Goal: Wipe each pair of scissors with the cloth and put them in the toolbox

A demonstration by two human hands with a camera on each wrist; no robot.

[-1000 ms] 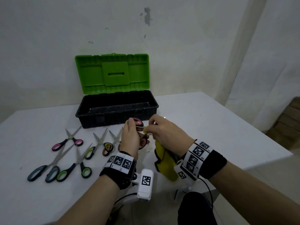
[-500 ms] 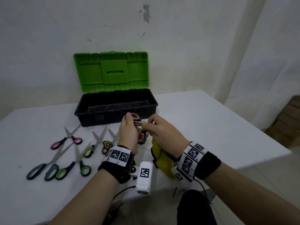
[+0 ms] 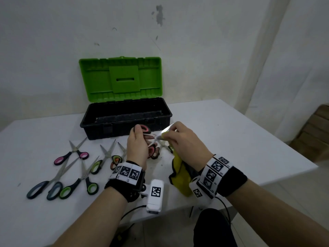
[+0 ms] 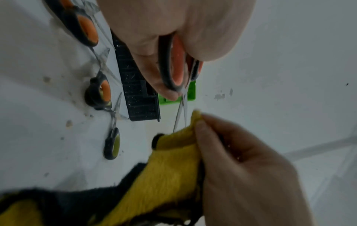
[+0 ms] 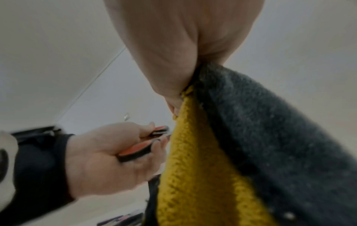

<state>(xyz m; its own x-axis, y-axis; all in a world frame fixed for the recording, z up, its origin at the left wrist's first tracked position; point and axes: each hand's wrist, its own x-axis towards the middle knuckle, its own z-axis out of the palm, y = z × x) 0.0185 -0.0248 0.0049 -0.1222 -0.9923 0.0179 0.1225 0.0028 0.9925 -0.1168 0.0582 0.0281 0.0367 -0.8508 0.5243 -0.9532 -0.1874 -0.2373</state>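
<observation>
Two hands up over the counter [image 3: 231, 132], just in front of the open toolbox [image 3: 124, 120]. Left hand [image 3: 138, 148], grip curled round the handles of the red scissors [image 3: 145, 130]; right hand [image 3: 185, 143] pinching the yellow cloth [image 3: 179, 173] round the blades. Five more scissors [image 3: 74, 168] lying on the counter to the left.

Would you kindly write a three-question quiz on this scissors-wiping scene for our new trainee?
1. True or false: the toolbox lid is shut.
2. Which hand holds the yellow cloth? A. left hand B. right hand
3. Fill in: the scissors being wiped have black and ____ handles.

Key: 1 false, it stands open. 2 B. 3 orange.
</observation>
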